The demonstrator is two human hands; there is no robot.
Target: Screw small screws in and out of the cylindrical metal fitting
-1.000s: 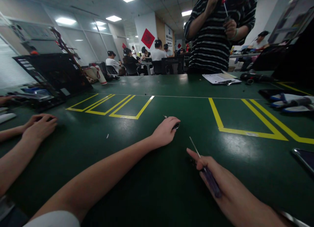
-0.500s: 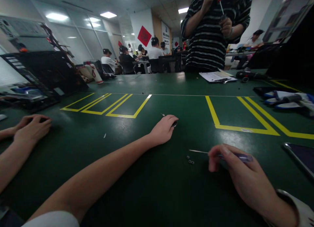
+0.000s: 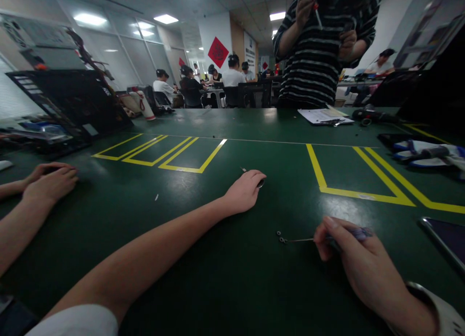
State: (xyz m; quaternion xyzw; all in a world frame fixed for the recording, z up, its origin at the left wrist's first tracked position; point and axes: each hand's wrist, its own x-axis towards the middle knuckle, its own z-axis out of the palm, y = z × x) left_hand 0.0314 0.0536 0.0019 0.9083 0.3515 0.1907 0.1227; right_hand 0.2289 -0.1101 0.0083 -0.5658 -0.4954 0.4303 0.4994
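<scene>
My right hand [image 3: 354, 258] grips a thin screwdriver [image 3: 361, 234] by its clear purplish handle, closed with the fingers around it. The metal shaft points left, and its tip meets the rightmost of three small ring-shaped parts [image 3: 281, 239] on the green table. Further off, my left hand [image 3: 245, 191] rests on the table, closed over a dark round object [image 3: 261, 183] with a shiny rim; most of it is hidden under the fingers. A small metal piece [image 3: 243, 169] shows just behind that hand.
Yellow tape outlines [image 3: 181, 170] mark the green table [image 3: 218, 278]. At right lie a phone-like slab [image 3: 445, 239] and gloves [image 3: 428, 152]. Papers [image 3: 323, 116] lie at the back. Another person's hands [image 3: 51, 183] rest at left; a standing person [image 3: 312, 69] holds a screwdriver.
The screwdriver's tip has come down and toward me, from above the small rings to touching one. My left hand stays in place on the round object.
</scene>
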